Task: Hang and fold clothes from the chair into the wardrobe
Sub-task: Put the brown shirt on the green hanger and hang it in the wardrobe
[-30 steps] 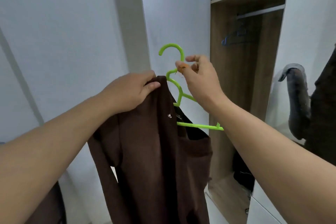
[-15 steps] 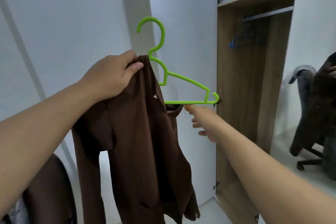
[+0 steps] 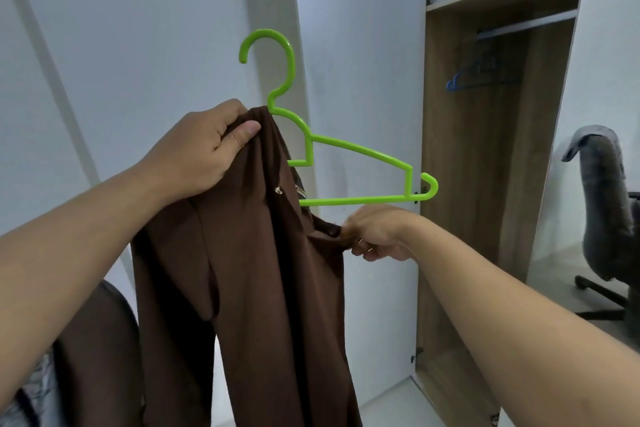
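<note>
head view: brown garment half on the green hanger, both hands busy.

i see my left hand (image 3: 204, 149) gripping the brown garment (image 3: 242, 270) bunched over one shoulder of the green hanger (image 3: 349, 149), held up in front of the white wall just left of the open wardrobe (image 3: 485, 184). my right hand (image 3: 377, 236) pinches the garment's loose edge just under the hanger's bare arm. the wardrobe rail (image 3: 526, 24) carries a blue hanger (image 3: 481, 78); a grey chair (image 3: 606, 201) stands to the right. my worry: the right side is not yet over the hanger's bare arm, so a hard tug could drag the cloth off the covered shoulder, or tip the hanger in my left grip and let the whole piece slide down.
</note>
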